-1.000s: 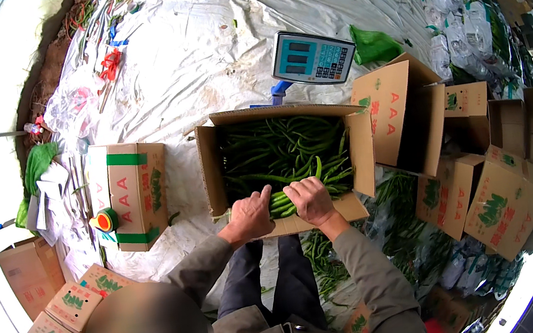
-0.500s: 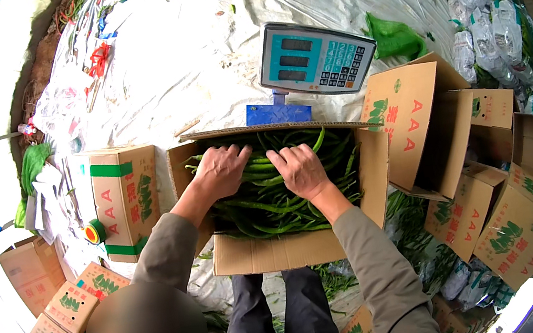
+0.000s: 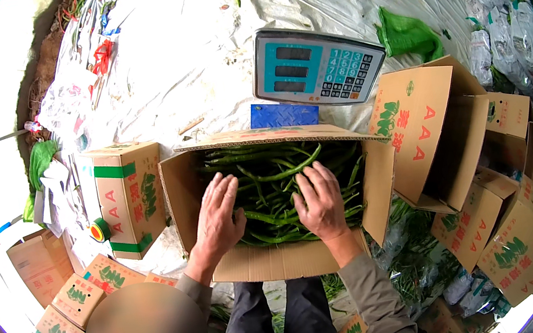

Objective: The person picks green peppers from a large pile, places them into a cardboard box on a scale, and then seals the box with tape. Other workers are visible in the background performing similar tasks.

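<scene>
An open cardboard box (image 3: 281, 262) in front of me is filled with long green chili peppers (image 3: 268, 218). Over the left part of the peppers lies my left hand (image 3: 218, 219), palm down, its fingers stretched forward and the thumb apart. My right hand (image 3: 320, 200) rests on the peppers to the right, fingers extended and spread. Neither hand grips anything. One curved pepper (image 3: 288, 171) lies across the top just beyond my fingertips. The box's flaps stand folded outward around it.
Beyond the box stands a weighing scale with a display panel (image 3: 316, 64) and blue base (image 3: 283, 114). A taped carton (image 3: 129, 202) with a tape roll (image 3: 99, 230) is at left. An open carton (image 3: 413, 122) leans at right, near several more boxes. Wrapped bundles (image 3: 498, 25) are stacked far right.
Both hands have drawn back toward me over the peppers and moved farther apart. Their bent fingers have straightened. The view has shifted slightly.
</scene>
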The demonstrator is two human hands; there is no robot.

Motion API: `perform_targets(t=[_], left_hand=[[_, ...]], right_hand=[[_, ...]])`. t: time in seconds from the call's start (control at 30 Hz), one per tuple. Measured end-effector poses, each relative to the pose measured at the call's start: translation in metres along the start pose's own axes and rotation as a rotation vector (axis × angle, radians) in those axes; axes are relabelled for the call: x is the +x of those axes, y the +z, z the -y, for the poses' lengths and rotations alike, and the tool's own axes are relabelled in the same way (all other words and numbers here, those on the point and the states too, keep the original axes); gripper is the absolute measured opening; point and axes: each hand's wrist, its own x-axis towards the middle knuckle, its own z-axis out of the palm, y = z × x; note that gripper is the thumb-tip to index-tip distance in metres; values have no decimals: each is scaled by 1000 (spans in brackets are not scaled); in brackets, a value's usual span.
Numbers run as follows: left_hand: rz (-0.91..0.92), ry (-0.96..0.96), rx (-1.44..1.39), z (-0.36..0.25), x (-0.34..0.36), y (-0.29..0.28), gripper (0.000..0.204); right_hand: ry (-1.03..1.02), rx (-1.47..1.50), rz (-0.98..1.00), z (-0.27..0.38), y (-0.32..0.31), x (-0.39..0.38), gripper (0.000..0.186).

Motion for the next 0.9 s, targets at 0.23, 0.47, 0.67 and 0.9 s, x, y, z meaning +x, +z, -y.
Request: perform_targets(t=[0.23,0.47,0.67,0.9], left_hand=[[7,158,43,4,45,36,58],[71,204,83,9,61,71,60],[188,144,148,17,61,80,74],[45,168,28,19,48,74,72]], right_hand=[[-116,-142,20,-37,12,11,30],[-58,-210,81,-53,35,10,32],[128,32,177,-77,59,5,47],[140,99,217,-43,66,7,56]])
